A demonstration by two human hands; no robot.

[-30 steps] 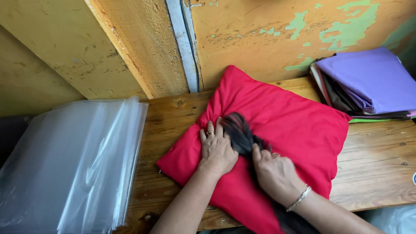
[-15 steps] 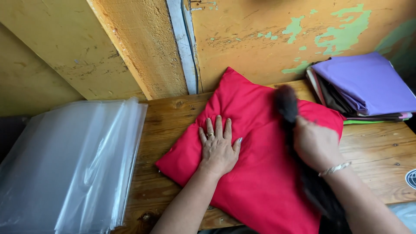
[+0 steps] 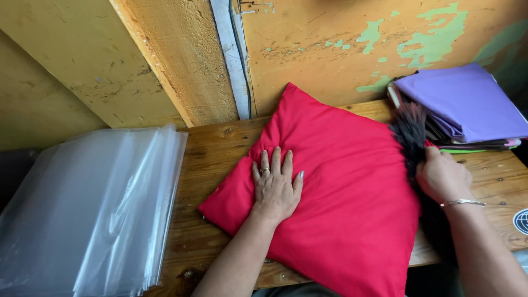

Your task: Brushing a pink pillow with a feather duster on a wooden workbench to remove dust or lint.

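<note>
A red cushion point(image 3: 341, 165) lies on a wooden table point(image 3: 214, 159), turned like a diamond. My left hand point(image 3: 275, 184) rests flat on its left half, fingers spread and a ring on one finger. My right hand point(image 3: 443, 176), a thin bangle on the wrist, is closed around a black brush point(image 3: 410, 132) with long dark bristles. The brush sits at the cushion's right edge, its bristles blurred and pointing up toward the stacked fabric.
A stack of clear plastic bags point(image 3: 93, 209) lies at the left of the table. Folded purple fabric point(image 3: 467, 102) tops a pile of cloths at the right. A worn yellow wall point(image 3: 330, 44) with peeling green paint stands behind.
My right hand swept the black brush from the cushion's middle rightward to its right edge. My left hand stayed pressed flat on the cushion.
</note>
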